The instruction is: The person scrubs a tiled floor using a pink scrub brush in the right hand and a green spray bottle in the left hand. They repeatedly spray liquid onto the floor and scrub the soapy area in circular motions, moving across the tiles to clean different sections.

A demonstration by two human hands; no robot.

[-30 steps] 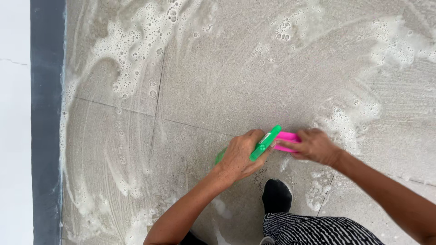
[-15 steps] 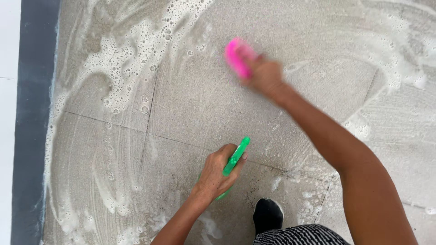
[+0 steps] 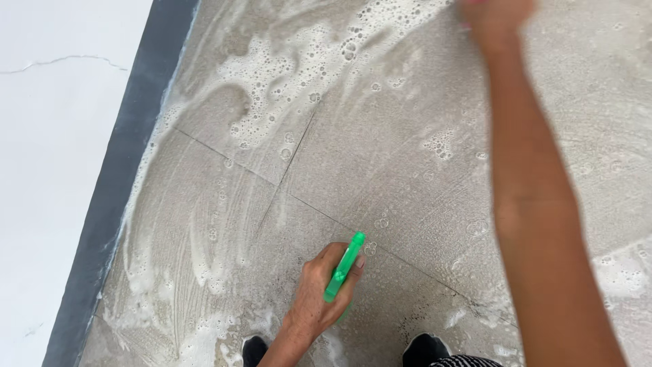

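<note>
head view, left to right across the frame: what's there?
White wall → dark grey baseboard strip → soapy foam streaks on the tiled floor → left hand gripping a green brush → right hand, reached out to the top edge.

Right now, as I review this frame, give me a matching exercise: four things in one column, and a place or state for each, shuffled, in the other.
Things:
1. left hand
2. right hand
3. soap foam
4. dark strip

Places or states:
A. runs between the white surface and the grey tiled floor
B. stretched far out at the top edge, partly cut off
C. closed on a green brush, pressed to the floor
D. lies thickest on the far tiles, upper middle

Pairs: 1-C, 2-B, 3-D, 4-A
</note>
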